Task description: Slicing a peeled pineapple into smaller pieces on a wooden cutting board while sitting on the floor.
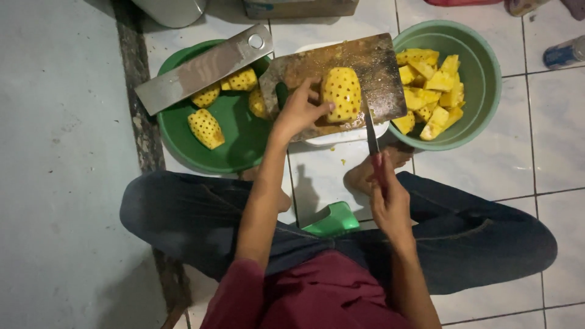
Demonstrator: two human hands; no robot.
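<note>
A peeled yellow pineapple lies on a worn wooden cutting board on the floor in front of me. My left hand rests on the pineapple's left side, fingers touching it. My right hand grips the red handle of a knife, whose blade points away from me just right of the pineapple. I sit cross-legged in dark jeans and a maroon shirt.
A green basin at left holds several peeled pineapples, with a steel cleaver lying across its rim. A pale green bowl at right holds several cut pineapple chunks. A small green plastic piece lies between my legs. The floor is white tile.
</note>
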